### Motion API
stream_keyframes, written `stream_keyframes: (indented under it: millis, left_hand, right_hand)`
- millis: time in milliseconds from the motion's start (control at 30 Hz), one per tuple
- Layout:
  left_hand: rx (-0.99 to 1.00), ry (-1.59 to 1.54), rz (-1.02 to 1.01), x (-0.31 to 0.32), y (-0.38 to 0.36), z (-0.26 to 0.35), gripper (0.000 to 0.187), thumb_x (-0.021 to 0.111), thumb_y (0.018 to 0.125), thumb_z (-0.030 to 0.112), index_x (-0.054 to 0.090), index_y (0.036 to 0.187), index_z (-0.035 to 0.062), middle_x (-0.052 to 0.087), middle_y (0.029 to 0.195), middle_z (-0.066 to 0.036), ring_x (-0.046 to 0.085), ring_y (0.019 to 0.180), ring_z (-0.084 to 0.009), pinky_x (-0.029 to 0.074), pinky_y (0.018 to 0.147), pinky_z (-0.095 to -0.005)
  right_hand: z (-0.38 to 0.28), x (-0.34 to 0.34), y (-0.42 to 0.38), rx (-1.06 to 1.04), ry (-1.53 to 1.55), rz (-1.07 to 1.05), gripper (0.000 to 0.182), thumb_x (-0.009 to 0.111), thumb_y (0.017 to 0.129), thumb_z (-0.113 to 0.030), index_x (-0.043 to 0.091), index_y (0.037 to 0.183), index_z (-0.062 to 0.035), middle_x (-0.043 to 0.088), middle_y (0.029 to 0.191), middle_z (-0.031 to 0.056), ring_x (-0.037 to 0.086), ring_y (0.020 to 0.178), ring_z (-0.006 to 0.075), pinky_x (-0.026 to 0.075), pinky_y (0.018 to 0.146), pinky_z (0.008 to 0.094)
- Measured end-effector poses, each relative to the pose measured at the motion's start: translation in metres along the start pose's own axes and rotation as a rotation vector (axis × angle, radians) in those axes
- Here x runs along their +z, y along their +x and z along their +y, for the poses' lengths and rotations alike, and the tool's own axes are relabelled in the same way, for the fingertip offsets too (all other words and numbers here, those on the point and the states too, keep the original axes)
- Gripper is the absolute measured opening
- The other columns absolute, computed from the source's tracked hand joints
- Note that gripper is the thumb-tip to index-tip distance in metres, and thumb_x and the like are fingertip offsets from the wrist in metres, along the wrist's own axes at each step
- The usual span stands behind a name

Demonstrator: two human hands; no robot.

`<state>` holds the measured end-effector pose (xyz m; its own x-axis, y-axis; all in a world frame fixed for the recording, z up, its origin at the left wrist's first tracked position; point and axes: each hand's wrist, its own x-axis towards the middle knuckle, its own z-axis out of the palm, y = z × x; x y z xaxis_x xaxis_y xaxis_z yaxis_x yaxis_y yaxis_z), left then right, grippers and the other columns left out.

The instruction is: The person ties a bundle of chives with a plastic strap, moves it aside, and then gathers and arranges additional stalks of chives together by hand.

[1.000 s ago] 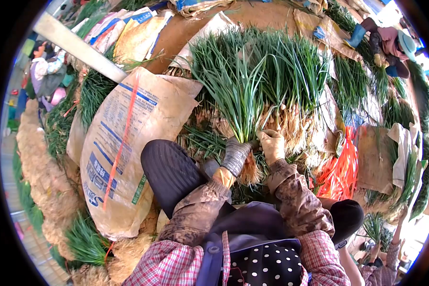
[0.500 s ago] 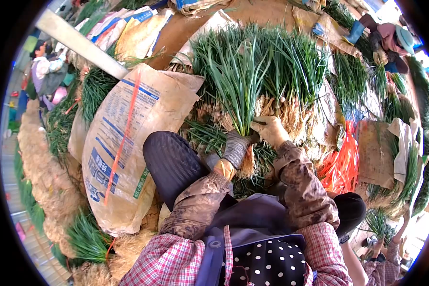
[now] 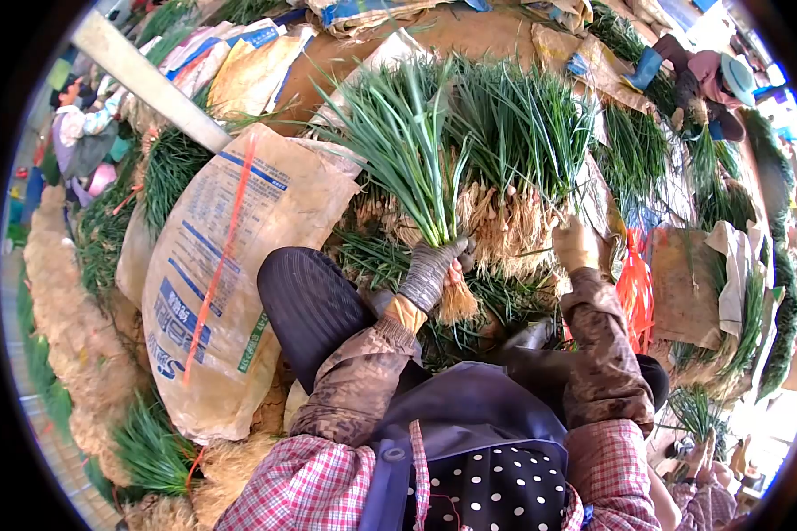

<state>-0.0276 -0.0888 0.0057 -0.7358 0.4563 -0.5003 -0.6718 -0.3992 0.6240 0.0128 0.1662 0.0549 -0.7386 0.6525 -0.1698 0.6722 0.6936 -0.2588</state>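
In a dark grey glove, my left hand [image 3: 432, 276] is closed around a bunch of green onions [image 3: 423, 190]. Their long leaves fan up and to the left, and pale roots hang below my fist. My right hand [image 3: 576, 245], in a pale yellowish glove, is at the right end of a laid-out pile of green onions [image 3: 518, 133], beside its hanging roots. Its fingers are partly hidden and blurred, so I cannot make out whether they grip anything. Loose green leaves [image 3: 496, 305] lie below, between my knees.
A large printed sack [image 3: 230, 265] lies left of my knee. Red plastic strips [image 3: 638, 296] hang at the right, beside a brown sack [image 3: 684, 283]. A pale beam [image 3: 150, 80] slants in at upper left. Other people [image 3: 722, 75] are among more onion piles.
My right hand has left the bunch and moved right to the end of the pile. My left hand still holds the bunch, which now leans further left.
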Motion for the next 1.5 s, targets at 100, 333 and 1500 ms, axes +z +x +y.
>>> stream_keyframes:
  millis: [100,333,1500]
  left_hand:
    - [-0.199,0.126,-0.01,-0.023,0.026,-0.032,0.025,0.071,0.079,0.008,0.059,0.1,0.0018,0.064,0.076,-0.009,0.063,0.055,-0.0194,0.054,0.044,-0.031]
    - [-0.233,0.115,0.164,0.007,0.009,-0.019,0.016,0.073,0.076,0.007,0.062,0.085,0.0007,0.063,0.064,-0.01,0.059,0.046,-0.0195,0.05,0.041,-0.0315]
    - [-0.23,0.103,0.163,-0.021,0.038,-0.02,0.023,0.075,0.078,0.016,0.059,0.087,0.0012,0.058,0.057,-0.007,0.051,0.038,-0.0128,0.045,0.033,-0.0258]
  right_hand:
    - [-0.023,0.053,0.014,-0.253,0.025,-0.092,0.033,0.062,0.087,-0.027,0.063,0.112,-0.0064,0.069,0.089,0.0125,0.066,0.075,0.0181,0.054,0.069,0.0317]
    - [-0.062,0.086,0.084,-0.547,-0.514,-0.188,0.029,0.062,0.088,-0.033,0.067,0.103,-0.0091,0.069,0.086,0.0076,0.064,0.067,0.0117,0.054,0.06,0.0276]
    - [-0.056,0.056,-0.003,-0.457,0.277,-0.237,0.027,0.057,0.092,-0.026,0.062,0.074,-0.0067,0.053,0.053,0.0017,0.044,0.04,0.0096,0.039,0.036,0.0263]
